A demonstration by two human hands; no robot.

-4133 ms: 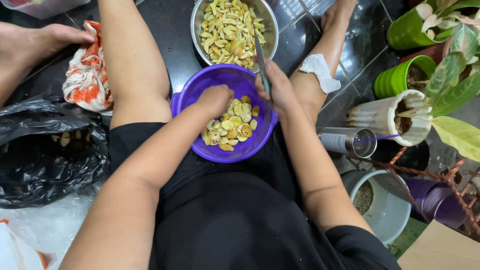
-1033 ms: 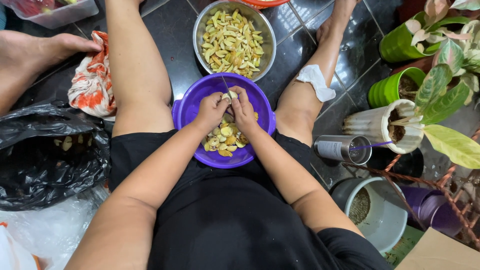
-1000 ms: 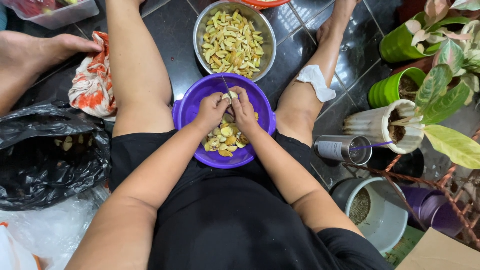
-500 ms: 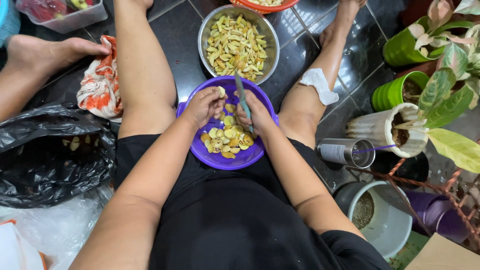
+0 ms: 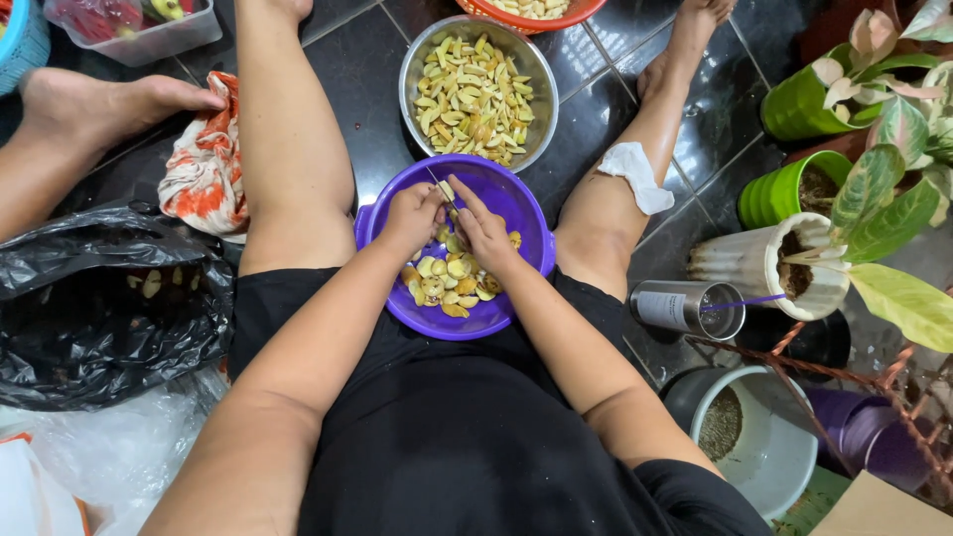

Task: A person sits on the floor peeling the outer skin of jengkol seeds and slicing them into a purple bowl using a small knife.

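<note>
You sit on the dark tiled floor with your legs spread, and the purple bowl [image 5: 377, 223] rests between your thighs, close against your body. This keeps the work directly under your eyes and within short reach of both arms.

Your left hand [image 5: 412, 213] is curled over the far rim area of the bowl, fingers closed around a small pale piece [image 5: 446, 189]. Your right hand [image 5: 481, 226] meets it from the other side, fingers closed on a knife [image 5: 435, 179]; only a thin part of the blade shows, pointing away from you. The grip itself is hidden under the fingers, so you cannot tell exactly how the handle sits. The two hands touch over the bowl, so whatever comes off the piece falls onto the yellow pieces [image 5: 447, 283] already lying in the bowl's near half.

The steel bowl [image 5: 412, 74] stands just beyond the purple one, between your knees, heaped with pale cut strips [image 5: 472, 94]. It sits within a forward reach of either hand.

The black bag [image 5: 89, 298] lies open beside your left thigh, with a few scraps visible inside. A patterned cloth [image 5: 204, 169] lies beside your left knee. A steel cup [image 5: 685, 306] with a straw lies near your right thigh, next to the plant pots [image 5: 784, 104]. Another person's foot [image 5: 109, 99] rests at the far left.
</note>
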